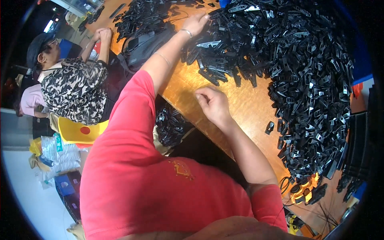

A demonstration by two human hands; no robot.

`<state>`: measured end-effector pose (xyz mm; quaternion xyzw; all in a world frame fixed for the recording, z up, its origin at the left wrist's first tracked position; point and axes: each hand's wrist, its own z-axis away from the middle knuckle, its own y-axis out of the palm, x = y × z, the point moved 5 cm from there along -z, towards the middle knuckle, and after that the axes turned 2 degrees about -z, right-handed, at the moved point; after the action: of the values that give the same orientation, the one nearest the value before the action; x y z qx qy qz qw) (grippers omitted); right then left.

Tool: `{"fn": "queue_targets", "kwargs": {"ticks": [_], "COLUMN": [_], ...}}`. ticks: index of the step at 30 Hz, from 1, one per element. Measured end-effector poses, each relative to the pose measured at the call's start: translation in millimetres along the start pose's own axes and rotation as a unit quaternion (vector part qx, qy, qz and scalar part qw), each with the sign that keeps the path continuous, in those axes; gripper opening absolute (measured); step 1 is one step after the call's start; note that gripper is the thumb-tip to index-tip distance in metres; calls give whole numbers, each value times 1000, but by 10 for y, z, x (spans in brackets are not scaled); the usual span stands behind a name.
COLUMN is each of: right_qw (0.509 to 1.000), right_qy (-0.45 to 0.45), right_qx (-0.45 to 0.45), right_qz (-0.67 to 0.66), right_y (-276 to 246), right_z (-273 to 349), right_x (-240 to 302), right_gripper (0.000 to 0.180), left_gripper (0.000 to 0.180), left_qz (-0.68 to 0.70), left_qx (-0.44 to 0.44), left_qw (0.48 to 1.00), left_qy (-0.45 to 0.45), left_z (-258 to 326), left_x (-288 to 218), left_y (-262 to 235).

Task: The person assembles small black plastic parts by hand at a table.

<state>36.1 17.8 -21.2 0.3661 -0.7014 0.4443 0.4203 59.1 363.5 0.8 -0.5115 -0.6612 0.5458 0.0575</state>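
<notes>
A large heap of small black plastic parts (244, 36) covers the far side of the wooden table (248, 104) and runs down its right side. My left hand (196, 25), arm stretched out, is at the heap's far left edge with its fingers bent together against the parts. What its fingertips hold is hidden. Nearer to me, my right hand (215, 105) is curled above the table by its near edge, thumb and forefinger closed together. Anything between those fingers is too small to make out. One loose black part (269, 127) lies apart from the heap, right of my right hand.
A black mesh bag (146, 48) lies left of my left forearm. On the left a person in a patterned top (76, 90) sits with hands together, near a yellow chair (82, 129). A black bag of parts (170, 124) stands below the table edge. An orange-yellow tool (304, 190) lies at lower right.
</notes>
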Motion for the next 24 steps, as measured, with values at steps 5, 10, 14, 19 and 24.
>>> {"fn": "queue_targets", "kwargs": {"ticks": [5,10,14,19,24], "right_qw": [1000,999,997,997,983], "right_qy": [3,-38,-74,54,39], "right_qx": [-2,-22,-30,7,7], "right_qz": [4,17,0,54,179], "right_y": [-5,5,-49,-528,-1310], "right_z": [12,17,64,495,1018], "right_x": [-47,-9,-40,6,215], "right_gripper": [9,9,9,13,15], "left_gripper": [69,66,58,55,47], "left_qz": [31,35,20,249,131], "left_qx": [35,-38,-51,-18,-58], "left_qw": [998,995,988,952,990], "left_qy": [-36,-86,-145,-178,-11], "left_z": [462,418,488,907,1558], "left_x": [-131,-299,-530,-1200,-893], "left_y": [184,331,304,-45,-394]}}
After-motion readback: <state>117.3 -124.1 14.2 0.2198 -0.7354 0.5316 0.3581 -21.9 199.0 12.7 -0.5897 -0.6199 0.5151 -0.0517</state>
